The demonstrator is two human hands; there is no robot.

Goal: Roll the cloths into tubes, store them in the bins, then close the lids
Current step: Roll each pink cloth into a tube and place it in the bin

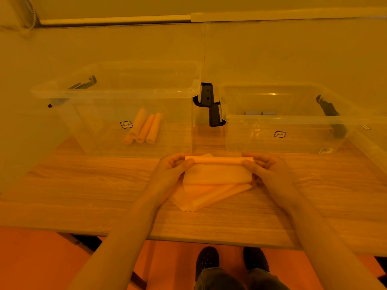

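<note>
Half-rolled pale orange cloth held at both ends on the wood-grain tabletop.

The left hand and right hand each pinch an end of the rolled far edge; its flat part lies over a stack of folded orange cloths. Just beyond stand the clear left bin, holding three rolled orange tubes, and the clear right bin, both lidless; bare table flanks the stack.

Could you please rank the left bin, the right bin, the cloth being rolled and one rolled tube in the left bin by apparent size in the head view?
1. left bin
2. right bin, though it looks close to the left one, so that order is unsure
3. cloth being rolled
4. rolled tube
</note>
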